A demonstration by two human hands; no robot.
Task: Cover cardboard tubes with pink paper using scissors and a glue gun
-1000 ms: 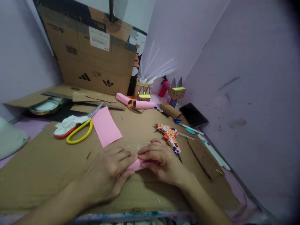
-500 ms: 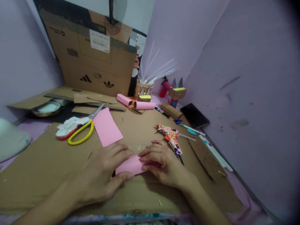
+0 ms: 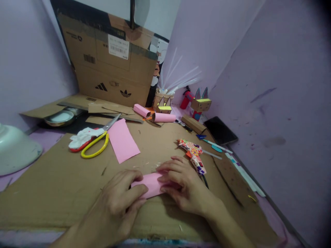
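A pink paper-covered piece (image 3: pixel 152 185) lies on the cardboard sheet (image 3: pixel 64 193) near the front. My left hand (image 3: pixel 121 196) grips its left end, thumb on the near top and fingers curled at the end. On its right end, my right hand (image 3: pixel 182 184) is closed with thumb and fingers; the palm hides that end. Whether the piece is a tube or a folded strip I cannot tell. Beyond my left hand lies a flat pink paper sheet (image 3: pixel 124 141). Past my right hand rests a glue gun (image 3: pixel 193 151) with a floral pattern.
Scissors (image 3: pixel 95 146) with yellow and cloth-wrapped handles touch the pink sheet. Two pink rolls (image 3: pixel 164 117) lie at the back by a small cardboard cat head (image 3: pixel 164 107). A dark tablet (image 3: pixel 219 130) and a cardboard figure (image 3: pixel 201 103) stand right. A white lamp shade (image 3: pixel 18 151) is at left.
The whole view has shifted, so the scene sits farther right. My left hand's thumb and fingers have drawn closer together on the left end of the pink piece. My right hand keeps its grip.
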